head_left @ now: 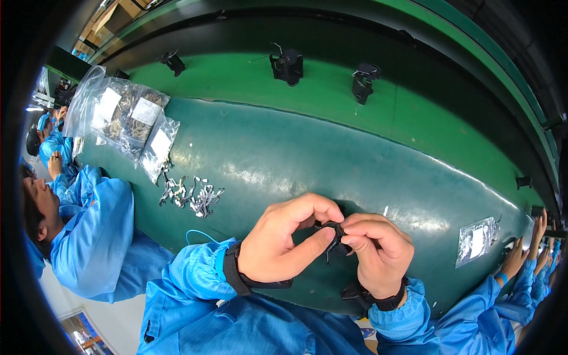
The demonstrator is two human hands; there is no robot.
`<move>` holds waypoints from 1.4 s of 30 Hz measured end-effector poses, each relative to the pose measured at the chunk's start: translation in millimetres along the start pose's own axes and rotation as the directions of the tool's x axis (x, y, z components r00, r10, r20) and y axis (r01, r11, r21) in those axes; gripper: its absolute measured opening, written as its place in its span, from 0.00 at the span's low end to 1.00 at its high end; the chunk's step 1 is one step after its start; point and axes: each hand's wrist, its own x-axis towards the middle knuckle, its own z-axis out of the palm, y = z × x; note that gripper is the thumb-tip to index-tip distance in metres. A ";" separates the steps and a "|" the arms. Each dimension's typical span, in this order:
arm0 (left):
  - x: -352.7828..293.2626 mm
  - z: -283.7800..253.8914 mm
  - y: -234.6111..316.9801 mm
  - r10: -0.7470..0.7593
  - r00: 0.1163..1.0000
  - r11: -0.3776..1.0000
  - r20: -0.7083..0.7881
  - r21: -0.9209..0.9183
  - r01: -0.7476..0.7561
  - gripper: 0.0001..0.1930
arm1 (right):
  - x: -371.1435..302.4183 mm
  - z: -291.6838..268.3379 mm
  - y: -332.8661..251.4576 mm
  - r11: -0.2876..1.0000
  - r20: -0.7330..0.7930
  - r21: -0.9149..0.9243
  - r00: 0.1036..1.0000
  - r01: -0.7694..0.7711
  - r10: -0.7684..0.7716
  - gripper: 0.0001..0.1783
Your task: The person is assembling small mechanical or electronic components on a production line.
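Between my two hands, just above the near part of the green table, is a small black plastic part (336, 241). My left hand (290, 239) pinches it from the left with thumb and forefinger. From the right, the thumb and fingertips of my right hand (381, 251) press together at its upper side. Much of the part is hidden by my fingers, and I cannot make out its exact kind. To the left of my hands, a loose pile of small grey and white pieces (198, 195) lies on the table.
Plastic bags of small parts (133, 115) lie at the back left, and another bag (475, 244) at the right. On the green conveyor belt (236, 77) stand several black assemblies (287, 66). A co-worker in blue (97, 228) sits at my left; others' hands (515, 258) show at the right.
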 end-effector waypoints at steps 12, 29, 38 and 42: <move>-0.6 -5.1 -2.6 0.052 0.997 0.998 0.061 0.035 -0.055 0.18 | 4.1 -3.1 1.1 0.997 0.038 -0.014 0.997 0.071 -0.071 0.09; -0.1 -0.9 -13.9 0.223 0.975 0.975 -0.015 -0.008 -0.224 0.12 | 5.5 -2.3 3.1 0.960 0.122 -0.126 0.964 0.251 -0.237 0.11; -1.9 -0.2 -8.4 0.113 0.992 0.991 0.048 -0.075 -0.109 0.19 | -0.4 -1.5 5.1 0.979 0.012 -0.101 0.984 0.177 -0.177 0.09; 1.7 1.5 -9.4 0.076 0.994 0.993 0.075 -0.094 -0.069 0.22 | 3.0 -4.7 4.5 0.976 0.005 -0.102 0.981 0.191 -0.192 0.08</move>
